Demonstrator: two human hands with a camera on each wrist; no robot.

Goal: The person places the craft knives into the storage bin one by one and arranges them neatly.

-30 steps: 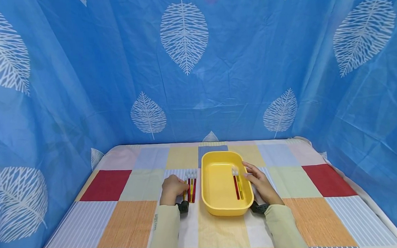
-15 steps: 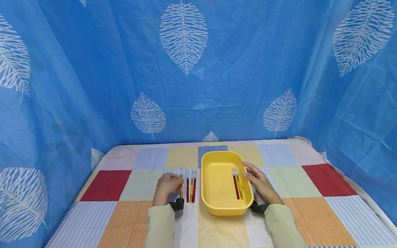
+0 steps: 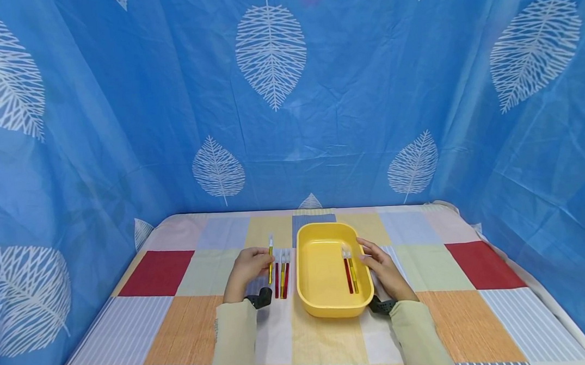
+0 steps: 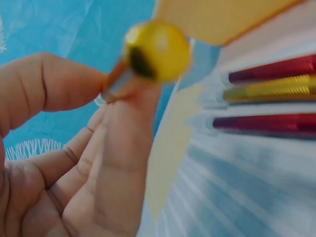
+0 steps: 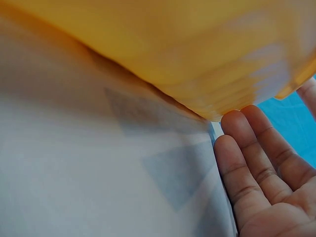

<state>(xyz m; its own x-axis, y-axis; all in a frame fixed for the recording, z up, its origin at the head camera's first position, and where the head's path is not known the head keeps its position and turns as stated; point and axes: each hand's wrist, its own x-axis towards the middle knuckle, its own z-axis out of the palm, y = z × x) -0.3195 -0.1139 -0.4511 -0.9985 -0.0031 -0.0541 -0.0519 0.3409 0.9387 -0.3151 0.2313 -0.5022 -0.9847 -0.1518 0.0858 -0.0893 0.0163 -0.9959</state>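
Note:
My left hand (image 3: 249,267) pinches a gold-barrelled pen (image 3: 270,266) with a clear tip between thumb and fingers, holding it raised and tilted. Its rounded gold end (image 4: 159,49) points toward the camera in the left wrist view. Just to the right, two red pens and a gold pen (image 3: 282,281) lie side by side on the cloth. A yellow tub (image 3: 322,311) stands beyond them, with a red pen (image 3: 348,275) and another gold pen (image 3: 352,275) inside. My right hand (image 3: 385,268) rests at the tub's right rim, its fairly straight fingers (image 5: 237,127) against the outer wall.
A patchwork cloth (image 3: 196,328) covers the table. Blue curtain (image 3: 348,120) with white leaf prints hangs at the back and both sides. Dark camera mounts sit at both wrists, the left one (image 3: 262,298) close to the loose pens.
My left hand has lifted the gold pen from the left end of the row, drawn slightly left, then raised it. The right hand and tub have stayed put.

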